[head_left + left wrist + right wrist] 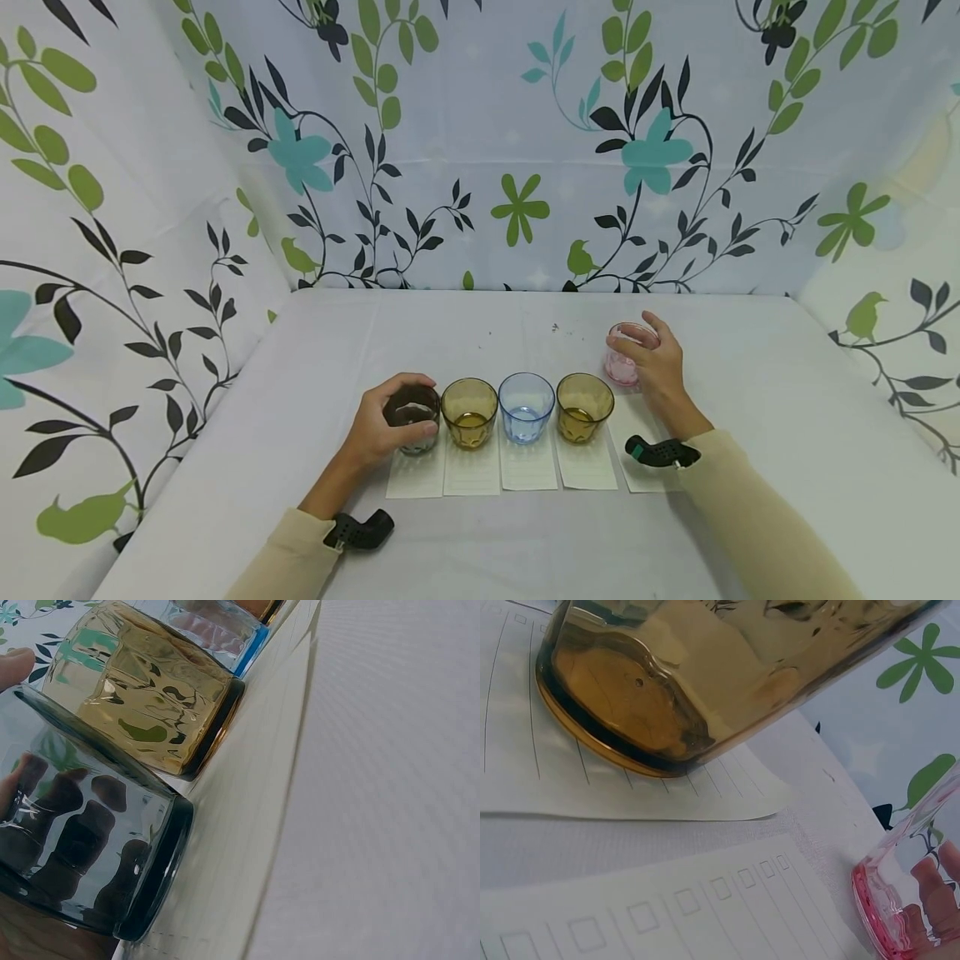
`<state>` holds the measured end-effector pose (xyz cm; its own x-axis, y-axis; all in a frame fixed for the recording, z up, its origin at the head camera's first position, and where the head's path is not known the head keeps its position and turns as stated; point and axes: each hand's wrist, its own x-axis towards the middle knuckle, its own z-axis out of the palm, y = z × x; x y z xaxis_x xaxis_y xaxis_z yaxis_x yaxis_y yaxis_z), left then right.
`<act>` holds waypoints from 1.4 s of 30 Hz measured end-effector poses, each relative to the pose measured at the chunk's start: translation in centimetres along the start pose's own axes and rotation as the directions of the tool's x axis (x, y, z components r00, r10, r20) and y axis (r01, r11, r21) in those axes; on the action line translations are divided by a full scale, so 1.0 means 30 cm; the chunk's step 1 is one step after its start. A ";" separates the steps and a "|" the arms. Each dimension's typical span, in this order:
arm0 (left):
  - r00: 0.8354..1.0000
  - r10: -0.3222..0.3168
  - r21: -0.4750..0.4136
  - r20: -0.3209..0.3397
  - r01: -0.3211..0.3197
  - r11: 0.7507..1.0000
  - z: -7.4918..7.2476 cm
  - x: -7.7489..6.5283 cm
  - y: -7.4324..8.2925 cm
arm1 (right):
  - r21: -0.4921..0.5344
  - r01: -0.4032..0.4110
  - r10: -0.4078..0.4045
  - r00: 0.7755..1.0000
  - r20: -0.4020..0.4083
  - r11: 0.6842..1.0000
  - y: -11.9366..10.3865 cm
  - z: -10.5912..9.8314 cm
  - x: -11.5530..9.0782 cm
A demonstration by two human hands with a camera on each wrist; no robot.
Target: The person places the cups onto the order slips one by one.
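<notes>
At the left end of a row of glasses, my left hand [382,421] grips a dark grey glass [82,832], thumb on the near side and fingers round behind it. This glass stands on a paper slip [416,477]. My right hand [651,362] holds a pink glass [622,367] farther back on the right, its fingers curled round the side. In the right wrist view those fingers show through the clear pink wall. An amber glass [469,414], a blue glass [527,408] and a second amber glass [585,408] stand between the hands, each on its own slip.
A lined paper slip [637,433] with printed boxes lies at the row's right end, in front of the pink glass. White cloth [480,542] covers the table. Patterned curtains [465,150] hang behind and at both sides. Each wrist wears a black camera [363,531].
</notes>
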<state>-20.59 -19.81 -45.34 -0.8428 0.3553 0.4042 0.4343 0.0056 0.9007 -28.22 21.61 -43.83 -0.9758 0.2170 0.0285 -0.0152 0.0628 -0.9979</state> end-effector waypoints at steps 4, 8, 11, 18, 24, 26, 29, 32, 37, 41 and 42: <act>1.000 -0.008 -0.004 0.001 0.008 1.000 -0.002 0.002 0.003 | 0.003 0.001 -0.001 1.000 -0.004 1.000 0.000 0.002 0.001; 1.000 -0.002 -0.003 0.006 0.002 1.000 -0.001 0.004 0.005 | 0.041 0.019 -0.019 1.000 -0.013 0.999 0.001 0.003 0.002; 1.000 0.004 -0.005 0.008 -0.004 1.000 0.000 0.007 0.003 | 0.050 0.035 -0.034 0.999 -0.024 0.998 0.002 0.004 0.002; 1.000 -0.004 -0.010 0.011 0.004 1.000 0.003 0.010 0.002 | 0.017 0.054 -0.053 0.997 -0.048 0.998 0.003 0.001 -0.002; 1.000 -0.006 -0.012 0.009 0.006 1.000 0.004 0.009 0.006 | -0.014 0.095 -0.096 0.995 -0.029 0.995 0.014 -0.008 -0.004; 1.000 -0.010 -0.010 0.006 0.010 1.000 0.004 0.009 0.006 | -0.011 0.107 -0.107 0.994 -0.006 0.994 0.017 -0.014 -0.001; 1.000 -0.010 -0.003 0.005 0.010 1.000 0.002 0.007 0.004 | 0.019 0.123 -0.124 0.992 0.038 0.992 0.018 -0.021 0.001; 1.000 -0.010 0.003 0.003 0.010 1.000 -0.001 0.004 0.002 | 0.034 0.134 -0.136 0.988 0.078 0.990 0.018 -0.024 -0.001; 1.000 -0.010 0.006 -0.001 0.010 1.000 -0.001 0.002 0.004 | 0.024 0.147 -0.148 0.985 0.089 0.989 0.016 -0.023 -0.007; 1.000 -0.012 0.002 0.002 0.012 1.000 0.001 0.001 0.009 | 0.011 0.157 -0.158 0.985 0.068 0.987 0.013 -0.018 -0.009; 1.000 -0.012 0.001 0.001 0.012 1.000 0.000 0.001 0.010 | 0.007 0.161 -0.161 0.985 0.063 0.987 0.012 -0.016 -0.010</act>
<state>-20.49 -19.78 -45.06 -0.8477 0.3566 0.3927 0.4243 0.0114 0.9055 -27.84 22.04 -44.18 -0.9724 0.1422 0.1847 -0.1731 0.0903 -0.9808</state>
